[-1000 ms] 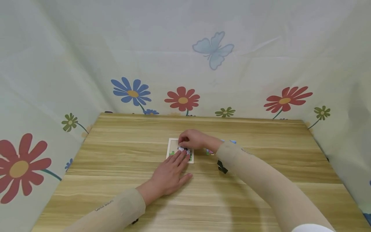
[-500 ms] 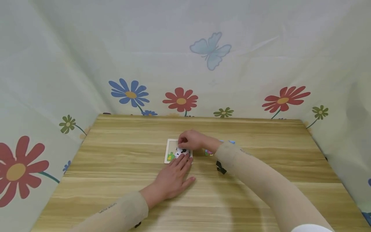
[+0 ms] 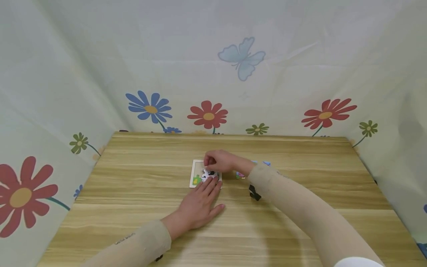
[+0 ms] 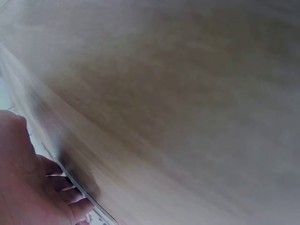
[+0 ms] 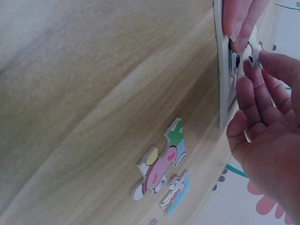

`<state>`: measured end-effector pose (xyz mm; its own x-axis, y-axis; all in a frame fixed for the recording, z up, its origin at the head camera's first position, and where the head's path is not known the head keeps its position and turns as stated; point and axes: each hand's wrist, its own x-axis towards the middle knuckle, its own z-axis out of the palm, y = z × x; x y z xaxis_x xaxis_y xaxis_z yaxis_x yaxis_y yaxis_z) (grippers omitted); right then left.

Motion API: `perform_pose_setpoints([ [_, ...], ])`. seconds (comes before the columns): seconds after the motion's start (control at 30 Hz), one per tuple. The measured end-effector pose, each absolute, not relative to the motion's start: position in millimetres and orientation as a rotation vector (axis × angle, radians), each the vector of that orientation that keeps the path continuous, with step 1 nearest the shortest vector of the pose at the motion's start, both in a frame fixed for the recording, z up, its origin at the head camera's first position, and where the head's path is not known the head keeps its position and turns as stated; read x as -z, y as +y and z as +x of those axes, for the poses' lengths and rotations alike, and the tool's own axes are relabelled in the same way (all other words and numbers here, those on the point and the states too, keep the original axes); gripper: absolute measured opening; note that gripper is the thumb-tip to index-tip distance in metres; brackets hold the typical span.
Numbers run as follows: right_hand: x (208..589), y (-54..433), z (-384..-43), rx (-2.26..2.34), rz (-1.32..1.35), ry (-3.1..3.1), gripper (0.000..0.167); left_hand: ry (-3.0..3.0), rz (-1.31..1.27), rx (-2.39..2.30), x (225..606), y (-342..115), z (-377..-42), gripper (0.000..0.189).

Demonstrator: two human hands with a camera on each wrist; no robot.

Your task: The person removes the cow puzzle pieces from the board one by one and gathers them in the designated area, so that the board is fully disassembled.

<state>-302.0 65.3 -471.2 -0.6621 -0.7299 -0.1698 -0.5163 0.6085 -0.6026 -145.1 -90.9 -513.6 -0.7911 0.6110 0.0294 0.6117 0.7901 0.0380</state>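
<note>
A small jigsaw tray with a pale rim (image 3: 191, 174) lies on the table, holding a green piece (image 3: 197, 180) and a white piece with black patches (image 3: 206, 175). My left hand (image 3: 197, 207) lies over its near right part, straight fingertips resting on the pieces. At the tray's far right, my right hand (image 3: 221, 161) pinches a small white-and-black puzzle piece (image 5: 254, 58) between thumb and finger, close to the left fingertips. In the left wrist view, the left hand (image 4: 33, 187) reaches along the tray edge; the pieces beneath are hidden.
Loose puzzle pieces, one pink and green (image 5: 161, 168) and one blue and white (image 5: 176, 191), lie right of the tray, partly behind the right forearm in the head view. A small black object (image 3: 255, 193) shows beside that sleeve. A flowered curtain (image 3: 283, 81) hangs behind the table.
Over the last second my left hand has shifted slightly right and toward me, showing more of the white-and-black piece. The right hand stays nearly still at the tray. The view has moved slightly.
</note>
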Motion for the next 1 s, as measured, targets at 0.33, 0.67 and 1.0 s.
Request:
perform_pose_setpoints([
  [0.33,471.5,71.7,-300.8,0.881,-1.009,2.424,0.007,-2.975,-1.019,0.083,510.9,-90.9,-145.8,0.075],
  [0.67,456.1,103.3,-300.3,1.039,-1.045,2.391,0.007,-2.974,-1.019,0.107,511.2,-90.8,-145.7,0.074],
  [1.0,451.0,156.8,-296.2,1.076,-1.019,2.391,0.006,-2.992,-1.007,0.083,511.5,-91.2,-146.3,0.076],
])
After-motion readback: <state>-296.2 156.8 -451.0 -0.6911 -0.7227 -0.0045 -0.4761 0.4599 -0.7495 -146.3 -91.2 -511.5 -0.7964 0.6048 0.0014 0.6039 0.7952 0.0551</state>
